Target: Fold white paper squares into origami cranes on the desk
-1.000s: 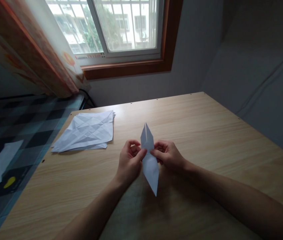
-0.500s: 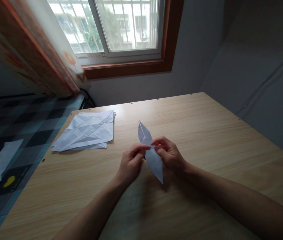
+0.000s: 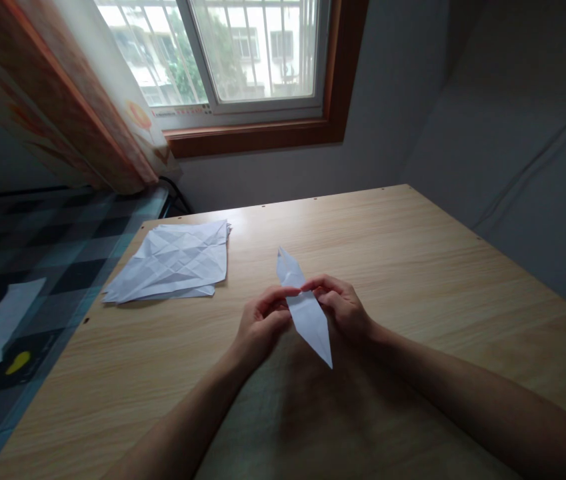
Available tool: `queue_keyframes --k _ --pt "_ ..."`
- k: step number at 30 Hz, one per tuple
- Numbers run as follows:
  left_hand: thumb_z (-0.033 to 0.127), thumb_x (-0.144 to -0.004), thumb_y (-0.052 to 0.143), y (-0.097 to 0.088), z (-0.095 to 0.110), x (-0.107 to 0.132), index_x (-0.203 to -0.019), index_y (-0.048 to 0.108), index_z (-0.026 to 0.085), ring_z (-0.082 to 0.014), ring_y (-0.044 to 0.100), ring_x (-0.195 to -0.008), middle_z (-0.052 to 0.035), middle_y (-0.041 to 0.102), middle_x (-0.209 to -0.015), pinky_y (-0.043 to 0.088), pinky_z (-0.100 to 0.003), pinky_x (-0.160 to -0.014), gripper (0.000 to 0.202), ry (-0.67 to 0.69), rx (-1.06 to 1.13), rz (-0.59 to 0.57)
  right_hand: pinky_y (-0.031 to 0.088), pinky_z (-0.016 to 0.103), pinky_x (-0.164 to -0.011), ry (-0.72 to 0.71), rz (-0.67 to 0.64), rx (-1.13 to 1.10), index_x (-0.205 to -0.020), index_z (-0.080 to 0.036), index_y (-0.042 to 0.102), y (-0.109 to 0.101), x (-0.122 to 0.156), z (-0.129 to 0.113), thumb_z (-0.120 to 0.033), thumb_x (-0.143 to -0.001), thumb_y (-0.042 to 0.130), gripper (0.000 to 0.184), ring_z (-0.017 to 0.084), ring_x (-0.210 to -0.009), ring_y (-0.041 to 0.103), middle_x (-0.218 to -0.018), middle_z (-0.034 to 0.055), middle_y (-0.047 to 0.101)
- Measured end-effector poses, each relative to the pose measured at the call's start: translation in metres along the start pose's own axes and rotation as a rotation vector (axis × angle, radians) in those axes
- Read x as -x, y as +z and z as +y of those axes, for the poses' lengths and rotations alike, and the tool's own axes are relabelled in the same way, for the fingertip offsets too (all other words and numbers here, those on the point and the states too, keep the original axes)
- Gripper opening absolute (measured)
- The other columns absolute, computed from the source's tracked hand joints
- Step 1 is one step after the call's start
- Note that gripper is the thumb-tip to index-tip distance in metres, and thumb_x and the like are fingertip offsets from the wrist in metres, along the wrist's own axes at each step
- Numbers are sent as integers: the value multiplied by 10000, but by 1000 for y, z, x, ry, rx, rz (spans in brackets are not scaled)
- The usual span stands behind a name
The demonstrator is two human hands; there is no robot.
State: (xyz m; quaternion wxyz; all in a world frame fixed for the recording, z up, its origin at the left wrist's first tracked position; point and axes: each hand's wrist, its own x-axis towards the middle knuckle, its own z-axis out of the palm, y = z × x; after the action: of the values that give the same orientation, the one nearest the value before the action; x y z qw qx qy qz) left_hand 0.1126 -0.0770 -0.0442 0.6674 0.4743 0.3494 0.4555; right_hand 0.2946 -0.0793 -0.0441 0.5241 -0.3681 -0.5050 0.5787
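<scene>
Between my two hands is a folded white paper (image 3: 313,327), long and narrow with a pointed end at top and bottom. My left hand (image 3: 265,319) grips its left edge near the middle, the index finger lying over the top face. From the other side, my right hand (image 3: 343,305) pinches the right edge, its index fingertip almost meeting the left one at the paper's waist. The paper is tilted, with its lower point towards me. Parts of both thumbs and the underside of the paper are hidden.
A stack of creased white paper sheets (image 3: 177,260) lies at the far left of the wooden table (image 3: 413,267). Left of the table, more white paper (image 3: 0,327) rests on a checked cloth (image 3: 63,247). A window and curtain are behind.
The paper's lower part has turned flatter towards me and its lower point has shifted slightly right. The gap at its upper tip shows less. My right-hand fingers have moved slightly outward.
</scene>
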Motion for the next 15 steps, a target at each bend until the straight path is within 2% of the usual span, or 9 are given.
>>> queue_keyframes --k 4,8,11,15 --pt "212 -691 740 1 1 1 -955 734 169 -213 660 -848 -72 729 -931 497 -313 -760 267 15 -41 34 333 218 -485 -9 11 37 -874 -167 665 -1 0 3 -190 -704 524 222 96 -503 447 -573 -41 551" --pt "278 -694 772 9 7 2 -890 732 155 -170 633 -762 -62 718 -867 482 -266 -683 235 46 -73 74 383 228 -527 -47 24 89 -844 -178 661 1 -1 2 -212 -731 584 141 111 -563 505 -638 -24 586" --pt "301 -689 789 13 7 1 -827 705 153 -137 602 -683 -35 697 -780 460 -240 -630 219 78 -78 95 376 222 -510 -59 32 93 -816 -183 642 2 0 5 -252 -748 639 97 105 -552 496 -642 -24 580" --pt "313 -678 808 11 2 0 -765 659 147 -115 567 -628 -3 655 -696 439 -227 -603 239 89 -91 126 390 218 -502 -40 25 41 -864 -193 614 3 0 11 -329 -747 729 213 103 -553 511 -660 -28 581"
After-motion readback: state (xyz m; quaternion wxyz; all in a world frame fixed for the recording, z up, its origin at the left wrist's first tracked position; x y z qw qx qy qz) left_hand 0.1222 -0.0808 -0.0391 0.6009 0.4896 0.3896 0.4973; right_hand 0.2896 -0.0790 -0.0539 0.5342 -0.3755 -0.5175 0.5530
